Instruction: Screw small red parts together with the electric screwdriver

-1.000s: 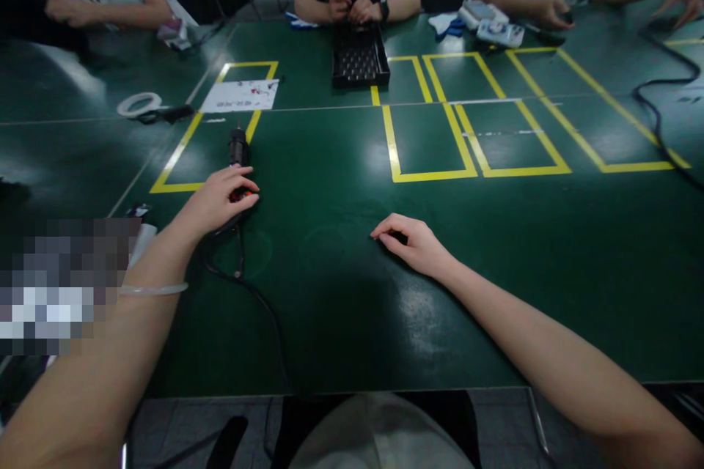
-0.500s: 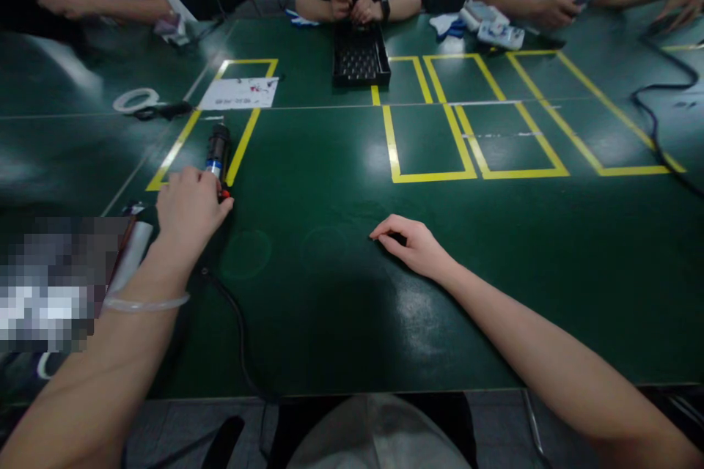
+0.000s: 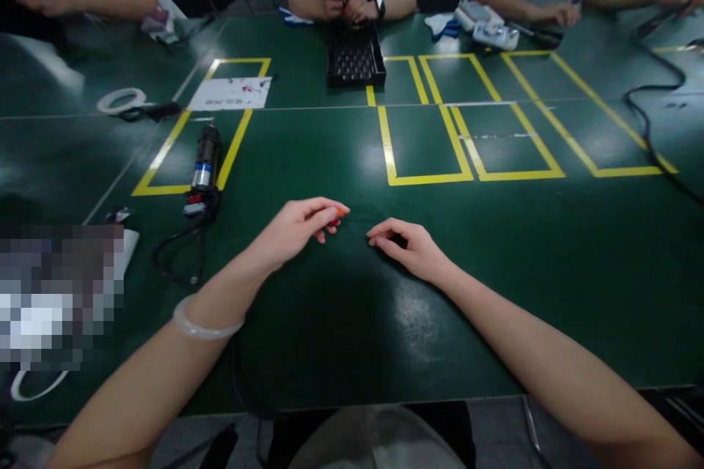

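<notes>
My left hand hovers low over the green table near its middle, fingers pinched on a small orange-red piece. Just to its right, my right hand rests on the table with fingers curled loosely, nothing visible in them. A black electric screwdriver with a blue band lies by itself to the left on a yellow tape line, its black cord looping toward me.
Yellow tape rectangles mark the table. A black tray stands at the far side before a person in black. A white tape roll and a paper sheet lie far left. Another cable runs at right. Other people sit around.
My left hand let go of the screwdriver and swung right to the table's middle, now pinching a small orange-red piece. The screwdriver lies left behind. My right hand stayed put.
</notes>
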A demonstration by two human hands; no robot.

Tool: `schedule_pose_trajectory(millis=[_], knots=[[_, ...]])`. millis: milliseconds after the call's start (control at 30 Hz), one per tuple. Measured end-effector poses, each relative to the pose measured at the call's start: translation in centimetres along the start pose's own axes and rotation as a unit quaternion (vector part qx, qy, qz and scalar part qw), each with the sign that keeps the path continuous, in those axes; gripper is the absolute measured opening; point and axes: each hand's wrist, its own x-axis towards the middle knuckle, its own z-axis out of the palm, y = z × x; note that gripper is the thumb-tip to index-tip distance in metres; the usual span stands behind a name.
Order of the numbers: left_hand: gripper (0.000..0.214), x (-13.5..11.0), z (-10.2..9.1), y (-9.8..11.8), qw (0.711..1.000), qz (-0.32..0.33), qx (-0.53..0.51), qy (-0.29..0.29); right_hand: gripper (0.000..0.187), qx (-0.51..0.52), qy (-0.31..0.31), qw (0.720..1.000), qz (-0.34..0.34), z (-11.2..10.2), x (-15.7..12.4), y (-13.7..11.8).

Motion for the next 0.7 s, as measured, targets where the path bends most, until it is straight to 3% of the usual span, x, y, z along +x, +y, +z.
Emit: schedule_pose_trajectory(millis=[67,167,367,533,700], knots=[[0.036,0.0,2.3,-0.2,0.999,-0.005,-0.044,-0.029,0.019,0.027,0.002,1.0,0.005,0.1,0.0,0.0],[0.036,-0.1,3.9,-1.0,0.993,-0.017,-0.108,-0.038,0.025,0.049,-0.002,0.999,0.0,0.3,0.0,0.1],[0.044,-0.3,4.2,-2.0,0.986,-0.022,-0.153,-0.061,0.027,0.019,-0.015,1.0,0.003,0.6,0.1,0.1],[0.04,-0.4,4.4,-1.7,0.986,-0.01,-0.151,-0.068,0.017,0.003,-0.015,1.0,-0.013,0.6,0.0,0.1],[0.042,-0.4,4.6,-1.7,0.981,-0.031,-0.173,-0.076,0.018,0.011,0.017,1.0,-0.018,0.6,-0.1,0.2]])
